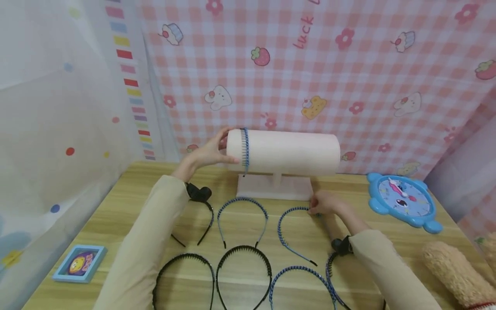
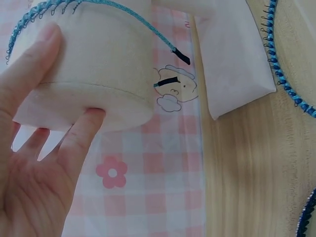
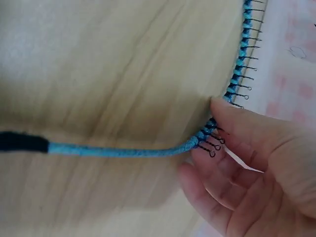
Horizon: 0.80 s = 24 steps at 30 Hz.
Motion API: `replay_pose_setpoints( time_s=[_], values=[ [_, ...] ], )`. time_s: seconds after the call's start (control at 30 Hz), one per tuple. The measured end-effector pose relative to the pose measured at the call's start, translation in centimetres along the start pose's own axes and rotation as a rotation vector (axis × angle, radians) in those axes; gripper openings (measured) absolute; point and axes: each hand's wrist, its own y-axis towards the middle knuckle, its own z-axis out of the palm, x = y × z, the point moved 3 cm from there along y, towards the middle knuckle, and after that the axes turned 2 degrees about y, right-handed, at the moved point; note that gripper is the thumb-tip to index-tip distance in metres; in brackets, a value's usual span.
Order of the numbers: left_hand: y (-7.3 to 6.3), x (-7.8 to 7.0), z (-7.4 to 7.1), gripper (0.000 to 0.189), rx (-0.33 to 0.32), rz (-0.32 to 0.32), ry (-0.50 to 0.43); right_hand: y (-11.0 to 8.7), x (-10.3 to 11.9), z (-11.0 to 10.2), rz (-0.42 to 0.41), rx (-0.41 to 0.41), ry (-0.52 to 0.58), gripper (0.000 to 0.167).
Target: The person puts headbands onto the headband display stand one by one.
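Observation:
A pale cylindrical headband stand (image 1: 292,151) stands at the back of the table, a blue toothed headband (image 1: 246,151) around its left part. My left hand (image 1: 209,153) holds the roll's left end. In the left wrist view its thumb lies along the curved side close to that headband (image 2: 133,15), and a fingertip presses the end face. In front of the stand's base, my right hand (image 1: 326,204) pinches a second blue headband (image 1: 280,228) by its toothed band. The right wrist view shows thumb and fingers around this band (image 3: 118,150), its black tip pointing left.
Several headbands lie about the near table, including a blue one (image 1: 243,199) and a black one (image 1: 244,248). A blue toy clock (image 1: 404,200) is at right, a plush brown arm (image 1: 453,267) in the near right corner, a small blue frame (image 1: 79,263) at left.

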Motion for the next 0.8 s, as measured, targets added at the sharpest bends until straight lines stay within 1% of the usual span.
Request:
replay_pose_setpoints(
  time_s=[0.07, 0.13, 0.2, 0.27, 0.37, 0.47, 0.5, 0.57, 0.63, 0.67, 0.73, 0.8],
  values=[
    [0.1, 0.2, -0.1, 0.098, 0.005, 0.005, -0.016, -0.1, -0.2, -0.2, 0.011, 0.018, 0.058, 0.013],
    [0.2, 0.3, -0.1, 0.098, 0.014, 0.01, -0.026, -0.4, -0.5, -0.5, 0.034, 0.047, 0.159, 0.015],
    [0.2, 0.3, -0.2, 0.098, 0.021, 0.011, -0.038, -0.9, -1.0, -1.2, 0.069, 0.089, 0.289, 0.023],
    [0.2, 0.3, -0.1, 0.098, 0.026, 0.012, -0.046, -1.6, -1.5, -1.9, 0.105, 0.137, 0.393, 0.035],
    [0.3, 0.3, -0.2, 0.098, 0.027, 0.013, -0.045, -2.7, -2.3, -3.2, 0.143, 0.201, 0.485, 0.051],
    [0.3, 0.2, -0.2, 0.098, 0.024, 0.011, -0.036, -3.8, -3.1, -4.5, 0.164, 0.239, 0.554, 0.058],
    [0.3, 0.1, -0.2, 0.099, 0.024, 0.01, -0.034, -4.3, -3.4, -4.9, 0.163, 0.247, 0.581, 0.057],
    [0.2, 0.0, -0.2, 0.098, 0.025, 0.01, -0.037, -5.2, -3.9, -5.9, 0.148, 0.252, 0.637, 0.048],
    [-0.1, -0.4, -0.2, 0.098, 0.03, 0.003, -0.04, -6.1, -4.4, -6.9, 0.122, 0.25, 0.69, 0.032],
    [-0.1, -0.4, -0.2, 0.098, 0.03, 0.002, -0.04, -6.5, -4.7, -7.4, 0.112, 0.244, 0.707, 0.024],
    [-0.1, -0.4, -0.2, 0.098, 0.03, 0.0, -0.041, -7.4, -5.0, -8.5, 0.107, 0.219, 0.731, 0.013],
    [0.0, -0.3, -0.2, 0.098, 0.031, -0.001, -0.04, -7.9, -5.2, -9.4, 0.121, 0.18, 0.755, 0.01]
  ],
)
